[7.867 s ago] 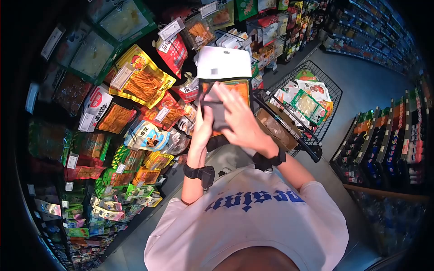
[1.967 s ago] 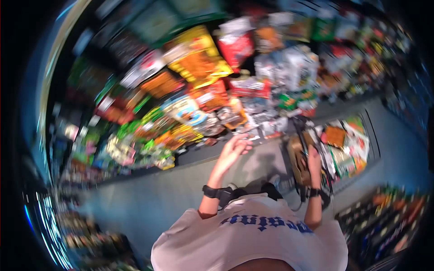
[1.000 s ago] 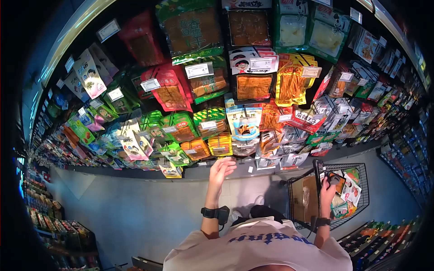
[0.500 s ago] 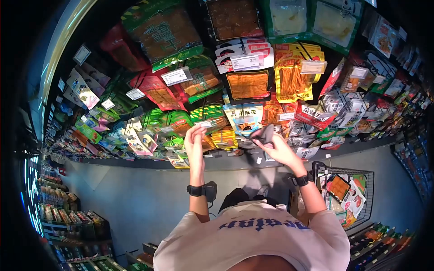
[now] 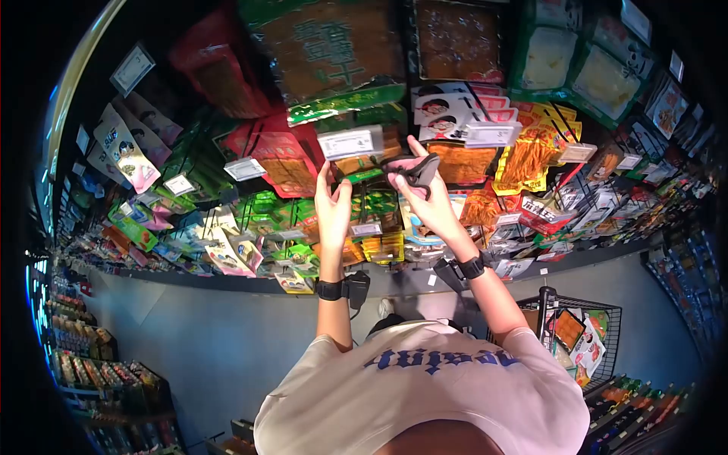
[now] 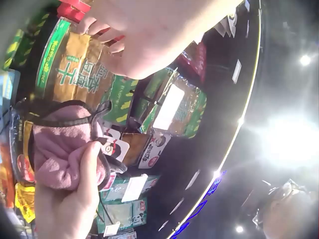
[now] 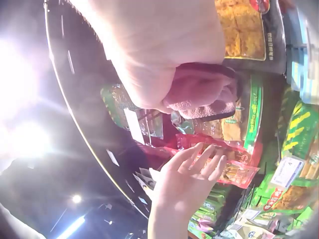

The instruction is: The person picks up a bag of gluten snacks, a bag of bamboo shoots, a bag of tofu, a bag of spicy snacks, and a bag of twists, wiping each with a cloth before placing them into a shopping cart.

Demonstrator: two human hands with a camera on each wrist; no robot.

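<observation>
My right hand [image 5: 431, 208] holds a bunched pink cloth with black edging [image 6: 62, 144], gripping it between thumb and palm in the left wrist view. The cloth is raised in front of the hanging snack packs. My left hand [image 5: 332, 212] is up beside it, fingers extended and slightly bent. Its fingertips overlap a green-edged pack of brown slabs [image 6: 75, 64] in the left wrist view. A white price tag [image 5: 350, 142] hangs over that pack in the head view. Red packs [image 7: 239, 172] hang close behind the left fingers in the right wrist view.
Rows of hooked packs cover the shelf wall, among them yellow bags [image 5: 527, 159] and a large green-and-brown pack [image 5: 326, 53]. A black wire cart [image 5: 607, 356] holding several packs stands at the right, on the grey floor [image 5: 220, 326]. Other shelving stands behind the person.
The right hand left the cart handle and came up to the shelf with the cloth. The left hand rose to the packs. Earlier, both hands were at an orange-and-black pack, now gone from them.
</observation>
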